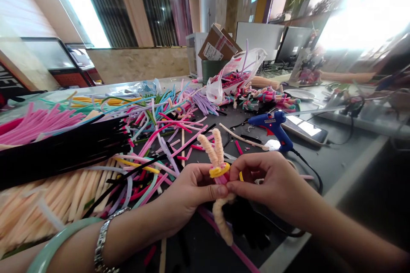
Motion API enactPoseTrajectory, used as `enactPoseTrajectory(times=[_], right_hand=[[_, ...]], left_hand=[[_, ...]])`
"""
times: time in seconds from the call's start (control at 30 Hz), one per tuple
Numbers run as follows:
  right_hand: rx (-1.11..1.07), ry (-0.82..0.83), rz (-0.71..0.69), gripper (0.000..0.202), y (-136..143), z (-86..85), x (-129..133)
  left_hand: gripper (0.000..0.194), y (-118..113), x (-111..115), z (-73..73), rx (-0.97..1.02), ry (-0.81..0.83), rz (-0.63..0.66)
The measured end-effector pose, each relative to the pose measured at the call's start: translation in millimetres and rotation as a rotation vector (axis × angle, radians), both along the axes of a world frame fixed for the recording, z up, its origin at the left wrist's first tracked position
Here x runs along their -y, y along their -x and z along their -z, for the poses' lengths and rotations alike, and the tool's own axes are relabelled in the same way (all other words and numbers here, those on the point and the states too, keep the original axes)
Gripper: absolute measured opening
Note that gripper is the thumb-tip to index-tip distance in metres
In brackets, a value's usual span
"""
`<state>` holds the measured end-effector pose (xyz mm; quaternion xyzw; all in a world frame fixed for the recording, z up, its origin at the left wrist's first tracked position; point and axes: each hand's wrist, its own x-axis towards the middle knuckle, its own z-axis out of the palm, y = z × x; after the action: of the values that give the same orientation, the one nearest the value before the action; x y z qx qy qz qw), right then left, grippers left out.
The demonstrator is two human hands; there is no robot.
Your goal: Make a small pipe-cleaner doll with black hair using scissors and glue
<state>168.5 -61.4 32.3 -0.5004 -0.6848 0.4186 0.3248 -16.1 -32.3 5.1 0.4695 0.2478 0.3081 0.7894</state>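
Between my two hands is a small pipe-cleaner figure [221, 179], with two cream stems sticking up, a pink middle and a cream limb hanging below. A yellow pipe cleaner [219, 170] is wrapped around it. My left hand [197, 185] pinches the figure from the left, thumb across its front. On the other side, my right hand [259, 177] has thumb and fingertips pressed together at the figure's edge; a short yellow end shows by its fingers. Exactly what the right fingertips grip is partly hidden. Black fuzzy material [246, 222] lies beneath the hands.
A blue hot glue gun [272, 126] stands right of centre, its cable trailing toward me. Behind it lies a phone [304, 129]. Loose coloured pipe cleaners cover the left, with black [64, 149] and peach [64, 200] bundles. A plastic bag [238, 70] and cardboard box [219, 45] are farther back.
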Motion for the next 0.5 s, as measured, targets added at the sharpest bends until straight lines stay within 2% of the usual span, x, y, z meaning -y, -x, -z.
enactPoseTrajectory(times=[0.27, 0.5], right_hand=[[-0.003, -0.002, 0.001, 0.012, 2.5, -1.5, 1.7], [-0.114, 0.024, -0.026, 0.013, 2.6, -3.0, -0.4]], left_hand=[[0.018, 0.4, 0.7, -1.9, -0.005, 0.018, 0.01], [0.02, -1.7, 3.7, -7.5, -0.005, 0.08, -0.001]])
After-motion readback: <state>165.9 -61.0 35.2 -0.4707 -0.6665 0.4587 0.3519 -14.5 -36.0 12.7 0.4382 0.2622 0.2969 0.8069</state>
